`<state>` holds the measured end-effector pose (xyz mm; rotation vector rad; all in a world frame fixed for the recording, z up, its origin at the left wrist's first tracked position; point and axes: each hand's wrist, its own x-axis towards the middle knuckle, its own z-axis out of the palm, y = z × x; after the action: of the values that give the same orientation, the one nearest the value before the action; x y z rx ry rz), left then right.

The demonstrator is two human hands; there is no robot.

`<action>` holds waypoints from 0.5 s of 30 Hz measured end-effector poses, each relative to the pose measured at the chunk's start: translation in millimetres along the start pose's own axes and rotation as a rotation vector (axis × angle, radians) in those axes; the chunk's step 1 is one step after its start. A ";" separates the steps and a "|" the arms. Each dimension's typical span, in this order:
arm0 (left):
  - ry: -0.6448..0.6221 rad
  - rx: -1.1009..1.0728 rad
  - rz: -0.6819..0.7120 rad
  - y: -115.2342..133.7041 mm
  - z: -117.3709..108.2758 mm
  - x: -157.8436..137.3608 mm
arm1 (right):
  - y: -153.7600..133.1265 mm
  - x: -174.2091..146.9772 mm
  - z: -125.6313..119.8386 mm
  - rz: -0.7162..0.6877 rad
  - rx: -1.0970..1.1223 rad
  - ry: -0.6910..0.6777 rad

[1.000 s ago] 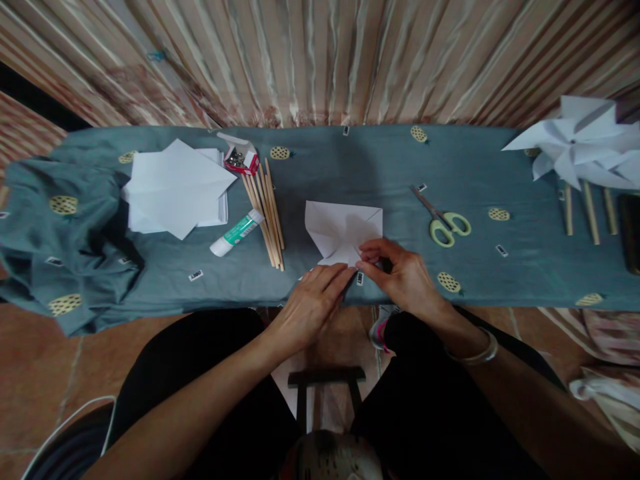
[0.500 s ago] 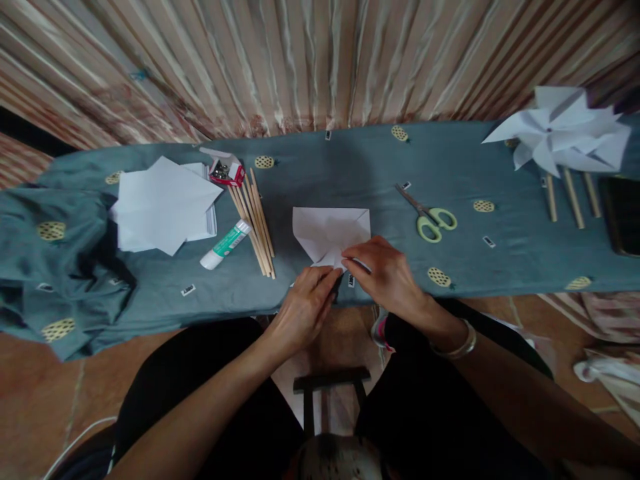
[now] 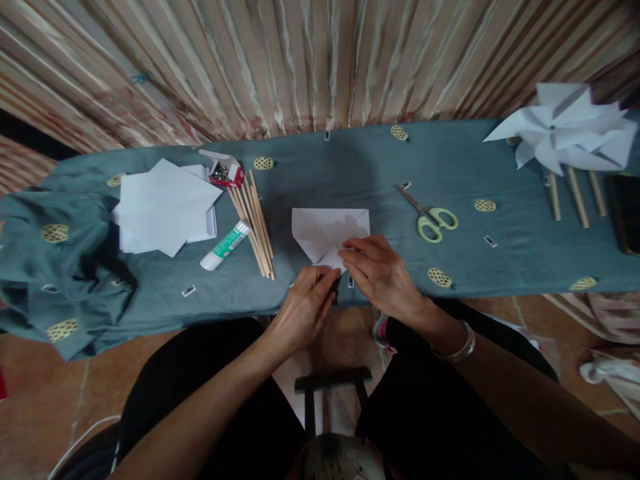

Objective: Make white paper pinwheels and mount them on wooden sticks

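At the near edge of the long table (image 3: pixel 320 167), draped in its teal cloth, both hands are down on the folded white sheet (image 3: pixel 327 230). The left hand (image 3: pixel 305 308) has its fingers curled and pinching the paper's lower tip, right where the point hangs toward the table edge. The right hand (image 3: pixel 383 273) is spread fairly flat over the sheet's lower right part, fingertips pressing onto the fold and thumb tucked toward the left hand (whether the thumb grips from beneath, I cannot tell from here).

Compared with a second ago, very little has shifted on the table: the sheet lies in the same place, its top edge straight and its lower half tapering to a point under the fingers. What has changed is small. The right hand's fingers, which were bunched and pinching, now lie longer and flatter across the paper, and the left hand has drawn in a touch closer to the tip. To my eye that reads as a crease being pressed down rather than a new flap being lifted, so the fold at this corner looks close to set.

Off to the left sit the stack of white paper (image 3: pixel 163 207), a glue stick (image 3: pixel 225 245), a bundle of wooden sticks (image 3: pixel 255 217) and a small red box (image 3: pixel 227 172). Scissors (image 3: pixel 430 215) lie to the right, apart from the hands, and finished paper pinwheels (image 3: pixel 565 127) rest at the far right end.
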<state>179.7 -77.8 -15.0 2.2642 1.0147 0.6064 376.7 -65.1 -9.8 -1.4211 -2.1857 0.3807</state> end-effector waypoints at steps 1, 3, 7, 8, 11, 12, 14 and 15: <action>0.000 0.001 -0.002 0.0 0.2 -0.3 | 0.2 -0.2 0.6 -0.004 -0.005 0.002; -0.001 0.005 -0.004 -0.3 0.7 -1.0 | 0.8 -0.5 1.9 -0.021 -0.020 0.009; -0.004 0.002 -0.014 -1.5 2.2 -1.9 | 1.8 -0.6 3.6 -0.090 -0.076 0.056; -0.004 -0.001 -0.019 -1.7 2.5 -2.0 | 1.9 -0.5 3.9 -0.108 -0.089 0.070; -0.003 -0.010 -0.024 -1.9 3.1 -1.7 | 2.0 -0.3 4.6 -0.113 -0.099 0.088; -0.001 -0.008 -0.023 -1.9 3.1 -1.6 | 2.2 -0.2 4.9 -0.098 -0.095 0.087; -0.001 0.001 -0.018 -1.9 3.0 -1.3 | 2.9 0.0 5.9 -0.064 -0.082 0.078; -0.002 0.007 -0.014 -1.8 2.9 -1.2 | 3.4 0.2 6.5 -0.051 -0.075 0.074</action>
<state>179.8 -78.6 -18.5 2.2616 1.0323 0.5960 375.7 -63.2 -16.8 -1.3925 -2.1922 0.2267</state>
